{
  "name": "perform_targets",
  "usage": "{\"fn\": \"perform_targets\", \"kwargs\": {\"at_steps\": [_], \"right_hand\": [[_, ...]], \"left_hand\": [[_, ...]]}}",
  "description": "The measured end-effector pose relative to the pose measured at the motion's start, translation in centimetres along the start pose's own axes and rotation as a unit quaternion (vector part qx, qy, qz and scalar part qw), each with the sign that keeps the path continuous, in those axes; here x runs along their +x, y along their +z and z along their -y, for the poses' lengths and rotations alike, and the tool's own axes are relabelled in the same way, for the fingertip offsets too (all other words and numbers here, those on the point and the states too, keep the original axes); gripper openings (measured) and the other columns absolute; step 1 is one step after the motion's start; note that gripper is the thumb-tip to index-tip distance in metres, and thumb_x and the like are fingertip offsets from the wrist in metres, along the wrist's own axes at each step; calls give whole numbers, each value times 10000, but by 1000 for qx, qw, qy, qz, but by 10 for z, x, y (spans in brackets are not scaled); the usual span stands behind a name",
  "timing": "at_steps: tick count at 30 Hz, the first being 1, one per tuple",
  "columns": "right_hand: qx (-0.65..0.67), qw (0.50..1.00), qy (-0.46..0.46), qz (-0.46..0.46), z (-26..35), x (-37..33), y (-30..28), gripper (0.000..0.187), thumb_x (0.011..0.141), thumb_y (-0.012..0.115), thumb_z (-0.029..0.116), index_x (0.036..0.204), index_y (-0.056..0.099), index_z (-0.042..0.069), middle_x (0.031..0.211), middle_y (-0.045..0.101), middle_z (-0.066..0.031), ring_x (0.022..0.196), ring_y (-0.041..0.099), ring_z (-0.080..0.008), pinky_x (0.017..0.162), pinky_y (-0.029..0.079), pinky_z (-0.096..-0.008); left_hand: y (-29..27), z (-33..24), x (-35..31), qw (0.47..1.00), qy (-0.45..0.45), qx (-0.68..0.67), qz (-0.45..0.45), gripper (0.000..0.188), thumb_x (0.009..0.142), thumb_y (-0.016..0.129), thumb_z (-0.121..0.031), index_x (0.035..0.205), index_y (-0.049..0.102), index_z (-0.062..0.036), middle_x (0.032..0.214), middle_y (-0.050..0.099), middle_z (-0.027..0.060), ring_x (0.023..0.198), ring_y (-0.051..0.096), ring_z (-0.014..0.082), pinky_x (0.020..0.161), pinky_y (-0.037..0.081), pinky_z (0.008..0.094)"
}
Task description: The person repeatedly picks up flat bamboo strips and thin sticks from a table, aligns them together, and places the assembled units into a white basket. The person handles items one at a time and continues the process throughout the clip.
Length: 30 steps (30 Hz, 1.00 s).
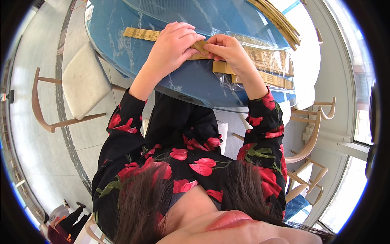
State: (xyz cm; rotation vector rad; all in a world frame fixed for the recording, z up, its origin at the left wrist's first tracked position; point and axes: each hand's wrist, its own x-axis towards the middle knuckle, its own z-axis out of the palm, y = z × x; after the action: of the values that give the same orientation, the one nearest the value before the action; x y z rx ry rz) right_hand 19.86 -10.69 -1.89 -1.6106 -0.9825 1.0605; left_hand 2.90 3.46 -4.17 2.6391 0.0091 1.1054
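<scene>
Both hands are raised over a blue marbled table [178,84] and meet at a small gold-brown card piece [199,45]. My left hand [172,45] has its fingers curled around the piece's left side. The thumb and fingertips of my right hand [228,49] pinch its right end. Beneath my left hand, a long printed gold-brown card strip [139,33] lies flat on the table, partly covered. Close to my right wrist lie several gold-brown card strips [268,78], some of them inside clear plastic wrap [287,65].
A bundle of long gold-brown strips [280,21] lies at the table's far right. A chair with a white seat [83,81] stands to the left, and wooden chairs [310,138] are at the right. Another person [69,225] is at the lower left, far off.
</scene>
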Motion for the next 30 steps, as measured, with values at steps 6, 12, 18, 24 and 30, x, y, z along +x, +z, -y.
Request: {"fn": "perform_targets", "kwargs": {"at_steps": [6, 12, 18, 24, 30], "right_hand": [[17, 1000, 1, 19, 6, -3, 0, 214, 946, 691, 184, 1033, 704, -11, 876, 713, -36, 782, 654, -63, 688, 498, -186], [1, 999, 23, 46, 5, -1, -6, 171, 958, 684, 170, 1021, 707, 14, 871, 706, -14, 762, 642, -47, 676, 490, -168], [2, 999, 16, 47, 2, 1, -3, 149, 946, 699, 176, 974, 685, 30, 849, 691, -10, 736, 614, -38, 670, 480, -172], [-39, 999, -26, 10, -10, 3, 2, 146, 953, 687, 146, 980, 640, 10, 836, 672, -22, 720, 601, -58, 658, 491, -203], [3, 998, -68, -18, -11, 4, 11, 130, 957, 671, 89, 997, 643, -32, 819, 665, -38, 697, 602, -76, 630, 504, -224]], "left_hand": [[4, 2, -3, 1000, 4, -19, -3, 391, 762, 808, -128, 1140, 715, -88, 1062, 696, 61, 1121, 620, 293, 991, 491, 417], [2, 0, -5, 999, 2, -36, 7, 408, 761, 810, -125, 1154, 711, -91, 1067, 691, 57, 1120, 612, 290, 992, 490, 420], [3, -1, -7, 999, -7, -53, 9, 425, 758, 813, -126, 1167, 705, -93, 1085, 683, 53, 1113, 604, 284, 1012, 479, 428], [5, -5, -8, 1000, 4, 2, 9, 425, 762, 810, -116, 1171, 695, -97, 1074, 674, 54, 1081, 605, 286, 1025, 470, 461], [4, -7, -9, 1000, -12, 13, -3, 398, 779, 799, -112, 1162, 691, -90, 1064, 677, 60, 1034, 624, 290, 1021, 484, 456]]}}
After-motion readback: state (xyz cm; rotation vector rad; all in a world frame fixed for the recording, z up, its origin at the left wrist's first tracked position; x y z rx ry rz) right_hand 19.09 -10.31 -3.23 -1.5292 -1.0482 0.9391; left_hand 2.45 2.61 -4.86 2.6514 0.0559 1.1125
